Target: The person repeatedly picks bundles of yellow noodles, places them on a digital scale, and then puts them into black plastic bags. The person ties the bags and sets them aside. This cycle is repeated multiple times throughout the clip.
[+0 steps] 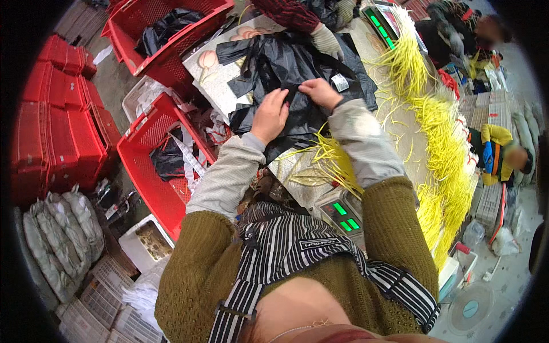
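Black plastic bags (279,55) lie in a loose pile on the table before me. My left hand (270,115) pinches a fold of the top black plastic between thumb and fingers. Just to its right, my right hand (319,92) grips the same plastic with its fingertips. A white printed label (340,82) sticks to the black plastic beyond my right hand. Under my right forearm lies a bunch of thin yellow stalks (339,158), probably yellow chives, on a digital scale (339,216) with a lit green display.
Yellow stalks (446,171) line the table's right side. Across the table, a co-worker's gloved hand (328,40) rests on the black plastic; a second scale (379,25) stands nearby. Red plastic crates (146,141) flank the left, with stacked red crates (64,128) behind. Other people work at right.
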Tool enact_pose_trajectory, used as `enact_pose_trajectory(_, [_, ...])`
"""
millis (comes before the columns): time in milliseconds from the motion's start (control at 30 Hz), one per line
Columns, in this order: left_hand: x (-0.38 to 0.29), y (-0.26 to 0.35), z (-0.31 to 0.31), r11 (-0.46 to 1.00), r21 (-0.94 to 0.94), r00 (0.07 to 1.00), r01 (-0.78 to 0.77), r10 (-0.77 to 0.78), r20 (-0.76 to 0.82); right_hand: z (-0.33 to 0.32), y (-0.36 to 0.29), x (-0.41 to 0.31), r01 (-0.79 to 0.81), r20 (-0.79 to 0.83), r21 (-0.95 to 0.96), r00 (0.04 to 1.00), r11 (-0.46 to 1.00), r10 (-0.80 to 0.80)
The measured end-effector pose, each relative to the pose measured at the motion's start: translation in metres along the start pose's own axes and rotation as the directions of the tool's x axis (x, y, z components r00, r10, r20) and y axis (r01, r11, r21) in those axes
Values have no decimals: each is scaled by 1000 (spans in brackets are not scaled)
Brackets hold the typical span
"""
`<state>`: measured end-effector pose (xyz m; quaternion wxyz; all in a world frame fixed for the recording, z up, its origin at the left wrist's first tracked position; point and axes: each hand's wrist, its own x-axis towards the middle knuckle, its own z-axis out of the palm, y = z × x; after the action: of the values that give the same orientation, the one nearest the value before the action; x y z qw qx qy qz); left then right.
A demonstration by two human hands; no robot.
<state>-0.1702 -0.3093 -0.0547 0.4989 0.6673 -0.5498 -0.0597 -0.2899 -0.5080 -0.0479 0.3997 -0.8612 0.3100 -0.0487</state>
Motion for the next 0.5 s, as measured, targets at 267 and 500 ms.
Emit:
enact_pose_trajectory(267, [-2,8,-9,904,426,941,17,-159,299,-160,-92,-55,369,-408,813,913,450,-10])
enact_pose_trajectory(500, [4,114,-95,756,-655,985,-10,-106,-138,-94,-177,-166,288,-296,90,922,954,-250])
